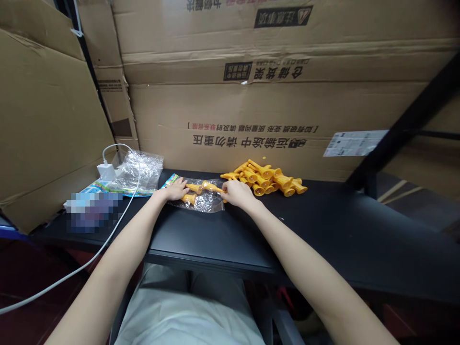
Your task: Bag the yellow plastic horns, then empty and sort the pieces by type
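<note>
A clear plastic bag [210,205] with a colourful printed end lies on the black tabletop. Several yellow plastic pieces with flared, horn-like ends show in it, such as one yellow horn-shaped piece [189,198]. My left hand [176,189] rests on the bag's left part, fingers stretched out over it. At the bag's right end, my right hand [237,193] has its fingers closed around the thin end of another yellow horn-shaped piece [212,186]; its fingertips partly hide the bag's edge. Just behind the right hand is a pile of similar yellow pieces [264,179].
More clear plastic packaging [142,167] lies at the left, beside a white charger [106,171] whose white cable [118,225] runs over the table's front edge. A cardboard wall [230,105] closes the back, and a black metal post [406,115] slants at the right.
</note>
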Tool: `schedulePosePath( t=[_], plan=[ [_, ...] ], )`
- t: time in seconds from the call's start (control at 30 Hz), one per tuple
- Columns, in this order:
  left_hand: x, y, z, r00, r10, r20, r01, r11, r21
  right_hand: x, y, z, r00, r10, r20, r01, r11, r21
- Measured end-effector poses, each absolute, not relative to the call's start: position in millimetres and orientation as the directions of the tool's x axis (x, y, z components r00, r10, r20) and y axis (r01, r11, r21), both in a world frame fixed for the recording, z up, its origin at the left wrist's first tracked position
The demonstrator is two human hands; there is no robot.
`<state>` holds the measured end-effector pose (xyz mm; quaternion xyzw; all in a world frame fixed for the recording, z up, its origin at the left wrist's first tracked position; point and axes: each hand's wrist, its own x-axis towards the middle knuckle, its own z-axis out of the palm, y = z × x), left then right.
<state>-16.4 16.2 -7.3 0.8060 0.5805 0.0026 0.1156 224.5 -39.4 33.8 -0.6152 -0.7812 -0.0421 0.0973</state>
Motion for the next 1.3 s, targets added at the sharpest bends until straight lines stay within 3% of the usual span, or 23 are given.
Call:
schedulePosePath(
  t=[0.2,0.43,0.57,0.93,1.03,1.13,1.23,1.3],
  plan=[
    [-19.5,19.4,-11.6,0.344,0.934,-0.092,0.916,-0.313,0.25,226.2,-34.5,27.1,-0.217,0.936,0.277,0.968,0.243,-0.062],
    [-18.1,16.3,-9.1,0.363,0.927,-0.092,0.91,-0.332,0.248,221.6,-37.5,26.8,-0.22,0.947,0.233,0.968,0.242,-0.069],
    [-15.4,15.0,-10.0,0.366,0.926,-0.089,0.907,-0.334,0.257,219.5,-34.5,20.9,-0.25,0.927,0.28,0.953,0.287,-0.098],
    [-11.5,20.5,-21.2,0.302,0.953,0.007,0.908,-0.289,0.304,220.4,-8.3,-3.0,-0.136,0.866,0.481,0.684,0.433,-0.586],
    [-11.2,17.8,-20.4,0.24,0.969,0.051,0.923,-0.244,0.297,219.5,-2.4,-8.1,-0.004,0.905,0.426,0.58,0.349,-0.736],
    [-11.5,9.9,-14.5,0.097,0.995,0.01,0.941,-0.095,0.325,217.7,2.5,-13.1,0.096,0.947,0.307,0.424,0.24,-0.873],
    [-12.2,4.2,-9.6,0.055,0.997,-0.05,0.938,-0.035,0.345,217.0,4.2,-16.7,0.121,0.97,0.21,0.322,0.161,-0.933],
    [-12.8,4.0,-9.4,0.076,0.996,-0.057,0.938,-0.052,0.344,216.3,2.2,-17.3,0.104,0.975,0.197,0.35,0.15,-0.925]
  ],
)
